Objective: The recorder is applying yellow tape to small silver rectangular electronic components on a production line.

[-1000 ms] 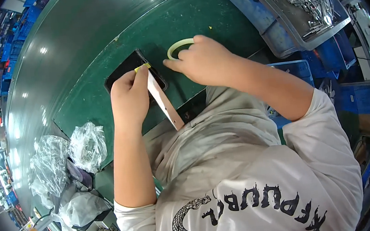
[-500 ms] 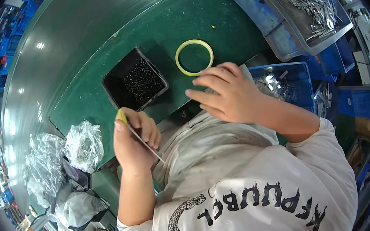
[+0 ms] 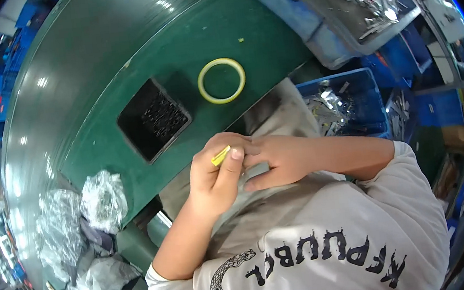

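While the left hand (image 3: 211,177) pinches a narrow yellow tape-like strip (image 3: 221,155), its visible end lies just left of the thumb tip; whether the adjacent right hand (image 3: 277,160) grips anything, I cannot tell.

left hand (image 3: 215,175): curled, thumb (image 3: 231,165) bent inward | right hand (image 3: 281,161): held close beside, fingertips hidden | forearms (image 3: 350,156): angled inward

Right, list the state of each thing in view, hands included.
Left hand: closed on the yellow piece.
Yellow piece: gripped beside the thumb, partly hidden.
Right hand: meets the left hand in view, fingertips partly hidden, grip unclear.
Ring: lying flat.
Black box: open, part full of small black parts.
Blue bin: open, shiny pieces inside.
Grey tray: open, metal pieces heaped inside.
Clear plastic: crumpled.
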Available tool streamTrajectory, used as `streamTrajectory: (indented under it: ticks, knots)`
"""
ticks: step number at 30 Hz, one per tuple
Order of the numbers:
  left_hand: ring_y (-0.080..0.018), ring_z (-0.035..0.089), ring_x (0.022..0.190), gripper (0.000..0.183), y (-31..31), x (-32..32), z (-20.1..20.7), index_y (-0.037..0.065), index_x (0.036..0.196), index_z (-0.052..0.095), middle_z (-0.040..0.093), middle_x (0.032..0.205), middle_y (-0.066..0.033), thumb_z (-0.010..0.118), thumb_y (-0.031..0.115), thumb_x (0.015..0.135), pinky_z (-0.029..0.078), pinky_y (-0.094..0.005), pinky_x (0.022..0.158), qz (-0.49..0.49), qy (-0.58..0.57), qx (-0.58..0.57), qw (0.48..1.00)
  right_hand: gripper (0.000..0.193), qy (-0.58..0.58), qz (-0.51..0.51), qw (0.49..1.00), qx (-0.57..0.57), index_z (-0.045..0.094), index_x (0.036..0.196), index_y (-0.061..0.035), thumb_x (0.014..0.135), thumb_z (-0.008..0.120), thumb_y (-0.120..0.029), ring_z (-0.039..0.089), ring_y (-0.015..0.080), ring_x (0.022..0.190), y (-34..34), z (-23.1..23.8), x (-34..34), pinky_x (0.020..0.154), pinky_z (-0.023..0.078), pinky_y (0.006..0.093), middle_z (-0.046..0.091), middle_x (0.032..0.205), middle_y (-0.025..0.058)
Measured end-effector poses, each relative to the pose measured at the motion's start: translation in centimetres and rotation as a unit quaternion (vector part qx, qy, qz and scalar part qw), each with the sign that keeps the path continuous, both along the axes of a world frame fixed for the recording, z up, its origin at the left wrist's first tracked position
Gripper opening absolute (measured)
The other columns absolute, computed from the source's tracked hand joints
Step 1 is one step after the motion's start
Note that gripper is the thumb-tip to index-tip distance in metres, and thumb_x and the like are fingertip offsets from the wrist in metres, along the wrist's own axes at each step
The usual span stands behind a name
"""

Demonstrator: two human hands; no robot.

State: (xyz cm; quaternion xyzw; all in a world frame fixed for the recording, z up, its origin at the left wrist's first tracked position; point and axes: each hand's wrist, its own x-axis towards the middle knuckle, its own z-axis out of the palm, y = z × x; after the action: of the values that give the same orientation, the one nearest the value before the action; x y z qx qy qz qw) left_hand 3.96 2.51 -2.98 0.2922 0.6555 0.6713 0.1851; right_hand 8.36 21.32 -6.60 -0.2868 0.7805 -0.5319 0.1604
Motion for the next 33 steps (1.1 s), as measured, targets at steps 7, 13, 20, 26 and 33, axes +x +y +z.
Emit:
streamTrajectory:
  ticks: [7,13,20,26,33]
  knots:
    - [-0.0310,0.057,0.114,0.065,-0.2,0.8,-0.8,-0.001,0.132,0.049,0.058,0.127,-0.0175,0.077,0.008,0.074,0.043,-0.0402,0.098,-0.027,0.084,-0.138,0.987,0.014,0.120,-0.078,0.989,0.039,0.070,0.099,-0.0045,0.088,0.068,-0.013,0.061,0.0333,0.099,6.9,-2.0,1.3,0.086,0.049,0.0417,0.065,0.108,0.0125]
    - [-0.0265,0.059,0.112,0.064,-6.4,2.0,-2.8,-0.002,0.135,0.046,0.062,0.121,-0.0167,0.072,0.002,0.076,0.044,-0.0367,0.097,0.040,-0.003,-0.188,0.981,0.024,0.198,-0.249,0.909,0.268,0.071,0.100,-0.0063,0.080,0.072,-0.018,0.061,0.0303,0.100,18.4,-2.3,7.2,0.088,0.049,0.0402,0.066,0.109,0.0112]
    - [-0.0198,0.063,0.096,0.041,-8.1,2.2,-4.9,-0.002,0.124,0.053,0.065,0.103,-0.0113,0.060,-0.006,0.083,0.050,-0.0320,0.086,0.053,-0.010,-0.187,0.981,0.014,0.440,-0.406,0.734,0.320,0.068,0.082,-0.0054,0.071,0.074,0.000,0.062,0.0291,0.069,22.1,6.2,5.4,0.061,0.049,0.0376,0.065,0.082,0.0102]
    - [-0.0309,0.069,0.088,0.024,-7.5,2.0,-5.0,0.001,0.105,0.065,0.071,0.093,-0.0164,0.069,0.004,0.082,0.053,-0.0364,0.080,0.026,0.118,-0.267,0.956,0.016,0.276,-0.453,0.687,0.496,0.071,0.089,-0.0110,0.082,0.064,-0.024,0.067,0.0355,0.083,27.8,11.9,-7.7,0.072,0.054,0.0464,0.068,0.088,0.0140]
    - [-0.0383,0.066,0.092,0.021,-8.1,2.6,-5.2,0.006,0.100,0.068,0.069,0.097,-0.0178,0.068,0.020,0.084,0.053,-0.0440,0.081,0.017,0.223,-0.372,0.901,0.023,0.057,-0.361,0.588,0.722,0.075,0.095,-0.0068,0.078,0.064,-0.018,0.070,0.0320,0.092,32.6,8.7,-15.9,0.076,0.056,0.0426,0.073,0.100,0.0151]
